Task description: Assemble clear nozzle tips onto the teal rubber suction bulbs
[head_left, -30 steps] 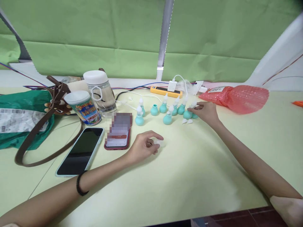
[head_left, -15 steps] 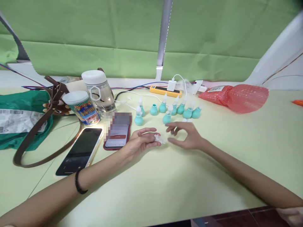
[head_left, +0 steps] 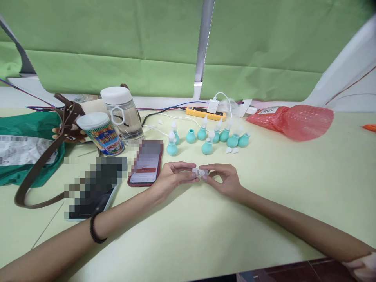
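My left hand (head_left: 173,178) and my right hand (head_left: 225,178) meet over the pale table (head_left: 205,227), both pinching a small clear plastic piece (head_left: 200,172) between their fingertips. The left grips its left end, the right its right end. Behind them stand several teal bulbs (head_left: 207,147), most with white pointed tips, one bulb (head_left: 190,136) without. Two loose white tips (head_left: 231,150) lie beside the bulbs.
A red phone (head_left: 146,164) and a larger phone (head_left: 94,188) lie to the left. A printed cup (head_left: 102,133), a water bottle (head_left: 123,113), a brown-strapped bag (head_left: 44,164) and green parcel (head_left: 20,145) crowd the far left. A yellow power strip (head_left: 205,113) and red bubble bag (head_left: 296,121) sit behind.
My right hand left the teal bulbs at the back, came toward me and closed on the clear piece held by my left hand. The left hand barely shifted.
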Motion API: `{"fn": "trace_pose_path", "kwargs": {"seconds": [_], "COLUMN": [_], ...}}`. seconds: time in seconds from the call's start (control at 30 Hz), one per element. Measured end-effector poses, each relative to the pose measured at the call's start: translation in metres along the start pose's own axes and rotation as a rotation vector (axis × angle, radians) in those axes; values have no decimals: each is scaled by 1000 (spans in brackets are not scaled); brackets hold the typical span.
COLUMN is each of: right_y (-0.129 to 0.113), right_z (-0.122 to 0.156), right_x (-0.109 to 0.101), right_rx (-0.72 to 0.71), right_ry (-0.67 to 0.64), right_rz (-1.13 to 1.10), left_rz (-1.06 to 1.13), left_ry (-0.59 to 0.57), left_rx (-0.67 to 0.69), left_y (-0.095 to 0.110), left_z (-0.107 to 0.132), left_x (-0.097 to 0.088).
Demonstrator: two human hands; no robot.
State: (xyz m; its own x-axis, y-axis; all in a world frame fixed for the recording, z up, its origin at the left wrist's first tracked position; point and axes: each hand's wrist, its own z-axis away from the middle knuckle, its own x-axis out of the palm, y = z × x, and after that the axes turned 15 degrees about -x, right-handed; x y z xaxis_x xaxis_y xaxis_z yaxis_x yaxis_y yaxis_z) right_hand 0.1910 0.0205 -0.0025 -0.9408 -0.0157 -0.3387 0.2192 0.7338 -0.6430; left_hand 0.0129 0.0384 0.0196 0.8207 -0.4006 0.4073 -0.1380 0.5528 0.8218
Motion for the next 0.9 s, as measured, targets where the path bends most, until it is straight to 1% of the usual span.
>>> {"fn": "trace_pose_path", "kwargs": {"seconds": [0.1,0.17,0.2,0.27,0.33,0.4,0.43,0.47,0.5,0.53,0.57,0.63,0.7,0.8,0.9], "right_y": [-2,-2,-3,-3,-3,-3,-3,-3,-3,-2,-2,-1,0,0,0], "right_z": [1,1,2,2,2,2,2,2,2,2,2,3,3,3,3], "right_x": [1,2,2,3,4,5,5,5,5,5,6,5,5,5,5], "right_rx": [8,9,13,37,61,79,85,90,93,95,96,97,97,95,88], "right_ry": [-8,-36,-47,-54,-56,-66,-72,-79,-86,-91,-95,-100,-107,-121,-124], "right_rz": [-13,-14,-12,-8,-4,3,9,14,18,19,20,20,21,27,36], "left_rz": [-113,-286,-400,-641,-837,-953,-1014,-1089,-1199,-1333,-1468,-1683,-1734,-1791,-1806], "left_ry": [46,93,133,253,409,568,646,752,851,923,961,965,919,846,844], "left_rx": [42,101,152,307,507,689,764,820,839,804,716,446,366,236,134], "left_y": [-2,-1,1,9,25,48,61,75,88,99,110,124,131,137,144], "left_z": [-1,-1,1,6,13,19,21,21,20,17,13,0,-15,-42,-70], "left_x": [0,1,2,4,5,1,-2,-7,-12,-18,-24,-38,-51,-67,-76]}}
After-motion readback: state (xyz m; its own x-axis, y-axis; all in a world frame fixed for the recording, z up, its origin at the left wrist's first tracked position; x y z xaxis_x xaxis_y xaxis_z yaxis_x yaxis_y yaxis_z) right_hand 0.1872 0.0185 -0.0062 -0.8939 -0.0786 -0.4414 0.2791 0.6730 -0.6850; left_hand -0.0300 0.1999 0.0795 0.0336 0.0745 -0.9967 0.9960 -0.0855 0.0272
